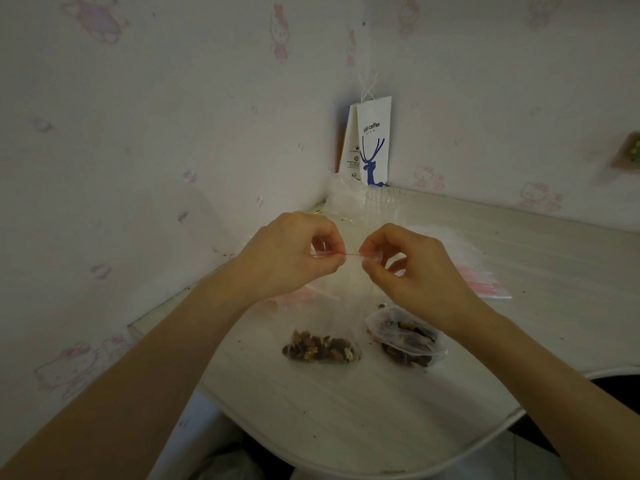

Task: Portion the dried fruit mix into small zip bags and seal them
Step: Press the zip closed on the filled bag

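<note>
- A tight grip is kept on the red zip strip (351,253) of a clear bag (346,299), pinched by the left hand (294,254) and the right hand (408,268).
- Dried fruit mix (322,348) is seen at the bag's bottom, beside an open packet (405,337) on the desk (363,427).

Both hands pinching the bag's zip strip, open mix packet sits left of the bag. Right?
Not quite. The head view shows the left hand and right hand both pinching the zip strip of the bag, but the open mix packet sits right of the bag, not left.
</note>
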